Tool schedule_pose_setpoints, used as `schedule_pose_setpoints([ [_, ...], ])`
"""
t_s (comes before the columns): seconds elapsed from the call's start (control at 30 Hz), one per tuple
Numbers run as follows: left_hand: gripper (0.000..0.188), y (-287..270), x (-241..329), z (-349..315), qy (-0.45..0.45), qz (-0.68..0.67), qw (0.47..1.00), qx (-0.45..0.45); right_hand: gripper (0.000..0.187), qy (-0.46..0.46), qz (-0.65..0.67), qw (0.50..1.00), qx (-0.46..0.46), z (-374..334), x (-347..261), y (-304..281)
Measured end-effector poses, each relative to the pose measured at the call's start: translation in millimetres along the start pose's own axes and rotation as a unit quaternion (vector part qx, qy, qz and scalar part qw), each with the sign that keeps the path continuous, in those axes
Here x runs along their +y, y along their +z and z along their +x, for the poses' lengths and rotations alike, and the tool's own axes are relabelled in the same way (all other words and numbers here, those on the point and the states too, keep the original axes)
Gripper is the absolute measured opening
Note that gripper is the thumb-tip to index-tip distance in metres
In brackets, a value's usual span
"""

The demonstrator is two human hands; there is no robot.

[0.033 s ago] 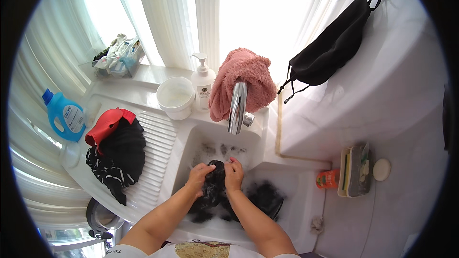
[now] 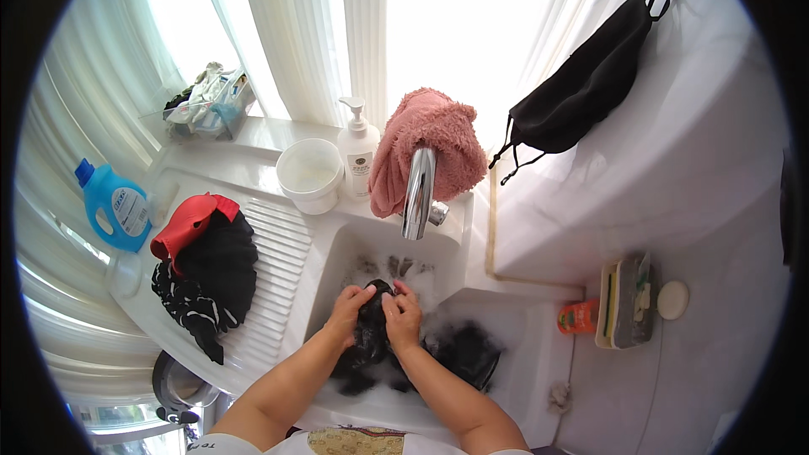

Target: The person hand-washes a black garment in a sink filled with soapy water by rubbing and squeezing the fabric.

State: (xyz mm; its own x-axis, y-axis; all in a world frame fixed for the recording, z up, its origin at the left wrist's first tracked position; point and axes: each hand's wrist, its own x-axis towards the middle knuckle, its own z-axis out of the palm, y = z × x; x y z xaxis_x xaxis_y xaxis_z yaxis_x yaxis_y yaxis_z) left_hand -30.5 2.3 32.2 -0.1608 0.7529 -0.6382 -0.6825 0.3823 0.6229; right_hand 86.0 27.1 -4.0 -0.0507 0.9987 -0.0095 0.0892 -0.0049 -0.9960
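Wet black cloth (image 2: 371, 339), with suds on it, hangs bunched between my hands over the sink (image 2: 337, 244). My left hand (image 2: 345, 313) grips its left side, thumb on top. My right hand (image 2: 403, 313) pinches its upper right edge, close beside the left. The cloth's lower part reaches into the foamy water. More black fabric (image 2: 468, 354) lies soaking to the right of my right forearm. Above the sink stands a chrome faucet (image 2: 419, 194) with a fluffy pink cloth (image 2: 434, 131) draped over its back. What kind of garment I hold is not clear.
Left, black clothes (image 2: 215, 265) and a red item (image 2: 181, 227) lie on the ribbed washboard (image 2: 282, 244). A blue detergent bottle (image 2: 118, 206), white tub (image 2: 309, 175) and pump bottle (image 2: 358, 147) stand around it. A black mask (image 2: 581, 84) and a caddy (image 2: 624, 303) hang at right.
My right hand has moved slightly left and down, closer to my left hand, and its fingers have shifted on the black cloth. The left hand stays nearly in place.
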Motion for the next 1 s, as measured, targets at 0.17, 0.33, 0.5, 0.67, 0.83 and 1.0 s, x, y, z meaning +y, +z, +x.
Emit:
schedule_pose_setpoints([
  [0.17, 0.025, -4, -13, -3, 0.014, 0.049, 0.998, 0.021, 0.021, -0.249, -0.107, 0.962, 0.035, -14, -26, 19],
  [0.33, 0.033, -4, -19, 6, 0.036, 0.045, 0.996, 0.074, 0.019, -0.23, -0.1, 0.968, 0.019, -8, -18, 23],
  [0.5, 0.033, 0, -5, 23, 0.108, 0.193, 0.963, 0.156, 0.027, -0.096, -0.044, 0.988, -0.115, 29, -10, 4],
  [0.67, 0.037, -18, -6, 59, 0.37, 0.465, 0.769, 0.234, 0.038, -0.131, -0.347, 0.929, -0.003, 64, 27, -28],
  [0.83, 0.031, -20, -40, 66, 0.316, 0.68, 0.644, 0.149, 0.057, -0.006, -0.566, 0.782, -0.261, 33, 54, -21],
  [1.0, 0.039, -57, -82, 116, 0.276, 0.77, 0.572, 0.06, 0.056, 0.104, -0.383, 0.873, -0.282, 47, 147, -31],
])
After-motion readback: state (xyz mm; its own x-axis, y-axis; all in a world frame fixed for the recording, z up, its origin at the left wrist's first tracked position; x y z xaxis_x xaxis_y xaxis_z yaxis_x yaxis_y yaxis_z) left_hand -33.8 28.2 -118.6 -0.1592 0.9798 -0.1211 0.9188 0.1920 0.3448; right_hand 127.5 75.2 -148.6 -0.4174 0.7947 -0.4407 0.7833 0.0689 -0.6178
